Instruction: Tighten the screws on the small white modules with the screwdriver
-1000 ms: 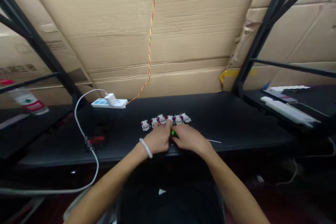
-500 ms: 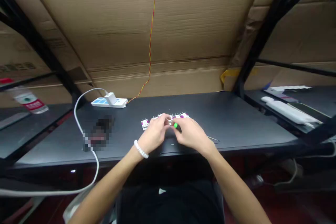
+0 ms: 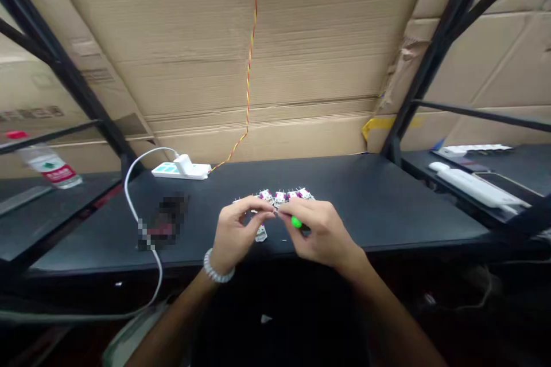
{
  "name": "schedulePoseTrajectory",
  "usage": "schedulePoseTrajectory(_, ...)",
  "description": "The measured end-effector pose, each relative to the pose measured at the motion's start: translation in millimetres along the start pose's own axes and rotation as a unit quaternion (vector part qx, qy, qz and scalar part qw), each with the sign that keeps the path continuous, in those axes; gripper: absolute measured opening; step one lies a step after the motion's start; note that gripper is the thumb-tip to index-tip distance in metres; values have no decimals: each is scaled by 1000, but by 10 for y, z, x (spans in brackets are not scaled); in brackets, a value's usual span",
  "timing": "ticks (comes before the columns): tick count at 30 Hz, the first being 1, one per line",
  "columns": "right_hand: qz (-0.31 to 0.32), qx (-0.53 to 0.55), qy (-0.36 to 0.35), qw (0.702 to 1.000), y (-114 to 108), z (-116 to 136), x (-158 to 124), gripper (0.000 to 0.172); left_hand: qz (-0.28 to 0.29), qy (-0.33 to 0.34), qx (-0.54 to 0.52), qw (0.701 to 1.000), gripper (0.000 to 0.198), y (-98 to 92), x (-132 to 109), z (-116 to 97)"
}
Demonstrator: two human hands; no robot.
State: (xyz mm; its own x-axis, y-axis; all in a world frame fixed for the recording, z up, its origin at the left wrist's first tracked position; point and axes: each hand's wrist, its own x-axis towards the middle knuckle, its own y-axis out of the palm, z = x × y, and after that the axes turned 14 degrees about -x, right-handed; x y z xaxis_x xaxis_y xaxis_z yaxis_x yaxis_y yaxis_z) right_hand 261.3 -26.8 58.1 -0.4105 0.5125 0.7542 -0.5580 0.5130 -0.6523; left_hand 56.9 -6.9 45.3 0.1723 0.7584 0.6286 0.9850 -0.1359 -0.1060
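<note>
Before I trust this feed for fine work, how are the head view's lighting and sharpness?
Head view: cardboard brightly lit, the space below the table nearly black; same head view: white-and-purple parts look soft, fine detail unreadable; head view again: a pixelated patch masks something on the table's left side.

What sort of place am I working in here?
Probably a makeshift electronics workbench, perhaps in a workshop: a black tabletop framed by black metal shelving posts, a cardboard backing, and small white-and-purple components near a white power strip.
</note>
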Motion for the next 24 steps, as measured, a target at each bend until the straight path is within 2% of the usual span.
schedulePoseTrajectory(4, -35, -5, -53, 998, -9, 45, -9, 16, -12, 63, -21, 998, 13, 7, -52, -12)
schedulePoseTrajectory(10, -81, -10, -77, 994, -57, 139, -7, 15, -38, 196, 4, 980, 4, -6, -108, -45)
schedulePoseTrajectory(14, -101, -37, -93, 990, -69, 174, -1, 17, -45, 229, 31, 972, 9, 2, -142, -80)
schedulePoseTrajectory(17, -114, -53, -94, 988, -52, 186, 16, 18, -64, 197, 26, 978, 6, 32, -168, -97)
schedulePoseTrajectory(22, -138, -87, -100, 981, -7, 160, 37, 24, -46, 33, -63, 996, 15, 57, -173, -102)
schedulePoseTrajectory(24, -128, -97, -106, 981, 11, 134, 35, 26, -30, 4, -89, 996, 15, 43, -157, -85)
